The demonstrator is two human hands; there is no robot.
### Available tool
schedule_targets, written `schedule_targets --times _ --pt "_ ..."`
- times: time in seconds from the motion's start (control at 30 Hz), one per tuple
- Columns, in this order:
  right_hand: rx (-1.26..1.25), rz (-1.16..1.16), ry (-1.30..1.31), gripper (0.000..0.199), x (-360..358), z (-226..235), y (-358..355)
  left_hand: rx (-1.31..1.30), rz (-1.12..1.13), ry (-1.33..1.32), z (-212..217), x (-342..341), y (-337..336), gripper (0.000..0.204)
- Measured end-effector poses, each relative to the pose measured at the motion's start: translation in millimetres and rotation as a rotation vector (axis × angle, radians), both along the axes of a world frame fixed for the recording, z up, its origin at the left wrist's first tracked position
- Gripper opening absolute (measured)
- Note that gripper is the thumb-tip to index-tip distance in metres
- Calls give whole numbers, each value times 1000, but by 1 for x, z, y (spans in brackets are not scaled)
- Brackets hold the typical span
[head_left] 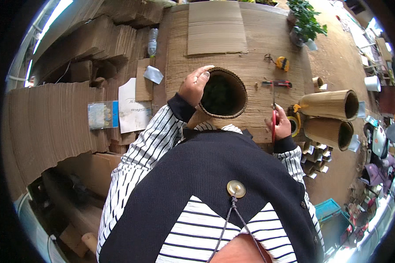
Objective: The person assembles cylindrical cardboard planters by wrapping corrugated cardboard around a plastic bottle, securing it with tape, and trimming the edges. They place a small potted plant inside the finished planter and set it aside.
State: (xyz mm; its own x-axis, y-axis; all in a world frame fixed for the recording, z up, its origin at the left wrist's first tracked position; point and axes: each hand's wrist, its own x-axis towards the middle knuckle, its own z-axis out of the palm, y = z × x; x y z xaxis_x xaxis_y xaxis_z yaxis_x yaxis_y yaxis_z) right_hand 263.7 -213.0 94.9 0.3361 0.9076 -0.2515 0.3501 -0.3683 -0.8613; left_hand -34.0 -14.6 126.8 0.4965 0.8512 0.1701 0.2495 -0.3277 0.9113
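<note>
A round tube of corrugated cardboard [240, 94] stands in front of me on the wooden table, its dark opening facing up. My left hand [195, 87] is closed on the tube's left rim, thumb near the top edge. To the right of the tube, my right hand [281, 123] grips a pair of scissors [274, 119] by the red handles, blades pointing away from me. Just beyond the blades lies a red and black utility knife [281, 83]. A roll of yellow tape [296, 124] is beside my right hand.
Farther off on the table [259, 39] are a flat corrugated sheet [216, 28], a yellow tape measure [282, 64] and potted plants [303, 22]. Two cardboard tubes [329, 104] lie at the right. Tall cardboard stacks [52, 131] and a plastic bottle [152, 42] fill the left.
</note>
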Motion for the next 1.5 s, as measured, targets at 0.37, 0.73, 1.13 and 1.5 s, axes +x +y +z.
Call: schedule_targets --times 0.37,0.73,1.13,1.5 --pt "31 259 -720 59 -51 114 4 5 61 40 45 30 -30 33" --pt "150 243 -834 48 -60 95 10 263 -30 138 20 18 -20 35" --pt "374 329 -959 41 -48 105 33 42 -90 160 54 22 -31 37" --pt "490 292 -900 35 -48 101 39 165 -409 379 88 32 -4 46"
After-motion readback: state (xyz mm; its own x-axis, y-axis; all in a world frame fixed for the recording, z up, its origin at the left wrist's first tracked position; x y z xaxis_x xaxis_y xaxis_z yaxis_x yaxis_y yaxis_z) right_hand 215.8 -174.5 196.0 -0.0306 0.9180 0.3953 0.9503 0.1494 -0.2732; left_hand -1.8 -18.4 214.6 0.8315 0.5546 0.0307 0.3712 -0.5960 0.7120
